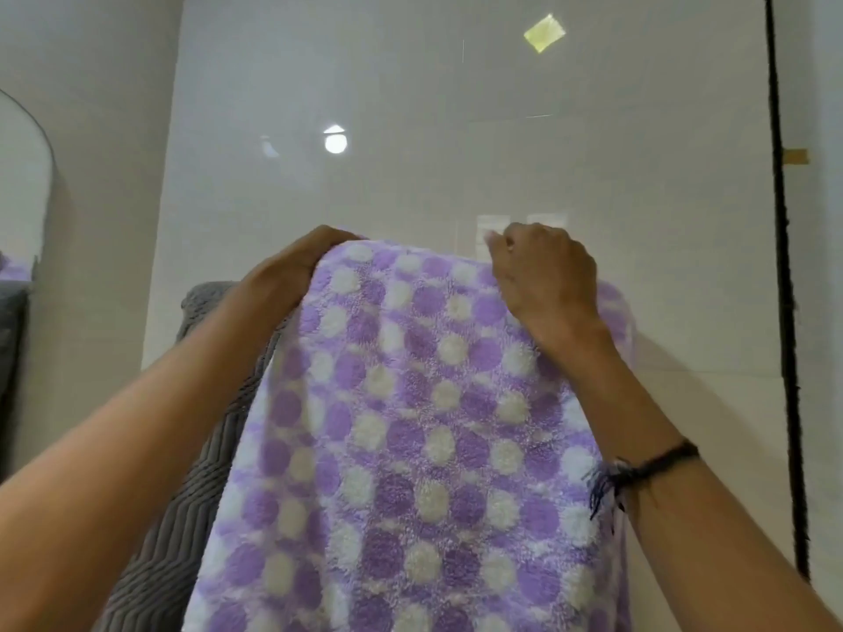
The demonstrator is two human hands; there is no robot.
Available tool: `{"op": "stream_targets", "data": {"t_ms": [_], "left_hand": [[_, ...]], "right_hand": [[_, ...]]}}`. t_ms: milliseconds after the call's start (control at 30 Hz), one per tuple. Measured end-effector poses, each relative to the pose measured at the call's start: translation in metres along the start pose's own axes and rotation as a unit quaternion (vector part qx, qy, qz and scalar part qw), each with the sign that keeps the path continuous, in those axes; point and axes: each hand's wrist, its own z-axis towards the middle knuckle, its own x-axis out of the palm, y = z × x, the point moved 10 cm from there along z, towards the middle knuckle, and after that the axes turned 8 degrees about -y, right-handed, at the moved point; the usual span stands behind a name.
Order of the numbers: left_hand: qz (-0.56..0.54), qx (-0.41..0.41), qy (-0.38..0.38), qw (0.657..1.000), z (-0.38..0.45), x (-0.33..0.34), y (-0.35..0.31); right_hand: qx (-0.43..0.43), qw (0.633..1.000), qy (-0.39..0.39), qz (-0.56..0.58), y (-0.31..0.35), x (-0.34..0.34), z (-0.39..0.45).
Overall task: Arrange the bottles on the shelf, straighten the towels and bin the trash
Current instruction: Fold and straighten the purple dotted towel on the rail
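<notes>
A fluffy purple towel with white and violet dots (410,426) hangs in front of me against a glossy white tiled wall, draped over a rail that I cannot see. My left hand (292,266) grips its top left corner, fingers curled behind the fabric. My right hand (543,275) pinches the top edge near the right corner, knuckles toward me. A dark thread bracelet sits on my right wrist. A grey ribbed towel (196,449) hangs just left of the purple one, partly hidden behind my left forearm. No bottles or trash are in view.
A round-edged mirror (23,184) is on the wall at far left, with grey cloth below it. A black vertical strip (782,266) runs down the wall at right. Two small white wall plates (492,225) sit just above the towel's top edge.
</notes>
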Motion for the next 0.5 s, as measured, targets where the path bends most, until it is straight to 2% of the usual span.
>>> {"op": "stream_targets", "data": {"t_ms": [100,167,233,267,333,400,500], "left_hand": [[0.050,-0.004,-0.033,0.998,0.002,-0.026,0.016],[0.140,0.037,-0.123,0.982,0.006,-0.053,0.017],[0.257,0.077,-0.209,0.940,0.005,-0.071,0.010],[0.333,0.085,-0.236,0.909,0.003,-0.072,0.005],[0.427,0.129,-0.236,0.863,-0.002,-0.054,-0.005],[0.425,0.171,-0.190,0.868,-0.006,-0.028,-0.003],[0.346,0.204,-0.171,0.900,-0.020,-0.026,0.006]], "right_hand": [[-0.009,0.980,0.189,0.069,0.019,0.048,0.002],[-0.020,0.963,0.260,0.073,0.023,0.070,-0.007],[-0.044,0.967,0.246,0.056,0.022,0.073,-0.008],[-0.058,0.971,0.228,0.048,0.020,0.071,-0.008],[-0.073,0.976,0.202,0.042,0.012,0.065,-0.007],[-0.067,0.977,0.196,0.046,0.002,0.063,-0.005],[-0.029,0.975,0.217,0.033,-0.010,0.072,0.000]]}}
